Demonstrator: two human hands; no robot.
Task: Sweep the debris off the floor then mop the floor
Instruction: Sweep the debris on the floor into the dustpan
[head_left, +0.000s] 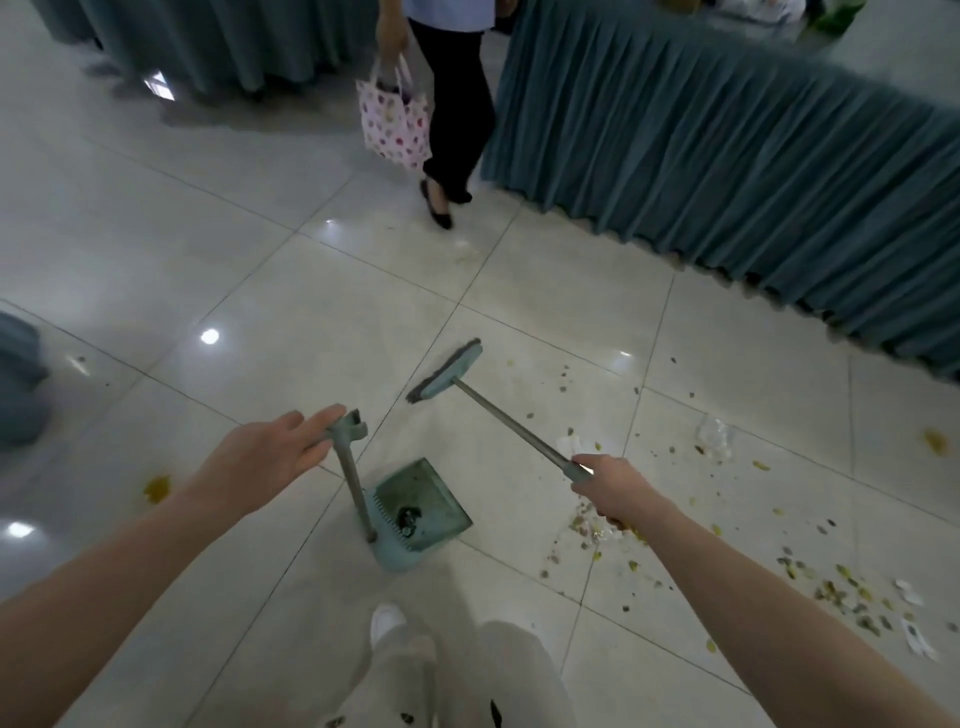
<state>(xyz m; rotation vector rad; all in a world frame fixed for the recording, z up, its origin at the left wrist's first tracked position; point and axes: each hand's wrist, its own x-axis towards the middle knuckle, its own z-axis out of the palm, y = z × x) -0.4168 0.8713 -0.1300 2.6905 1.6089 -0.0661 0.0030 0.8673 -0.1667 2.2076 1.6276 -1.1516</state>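
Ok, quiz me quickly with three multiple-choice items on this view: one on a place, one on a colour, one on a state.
1. Most loose debris lies where from the dustpan?
A. to its left
B. to its right
C. under the table skirts

2. The dustpan is:
A. red
B. black
C. teal

3. The right hand is:
A. gripping the broom handle
B. empty
C. flat on the floor

Answers:
1 B, the scraps spread out on the person's right.
2 C, pan and stem both show teal.
3 A, its fingers curl round the handle's end.

Hands: left (270, 452) maybe flat, right (608, 488) fisted
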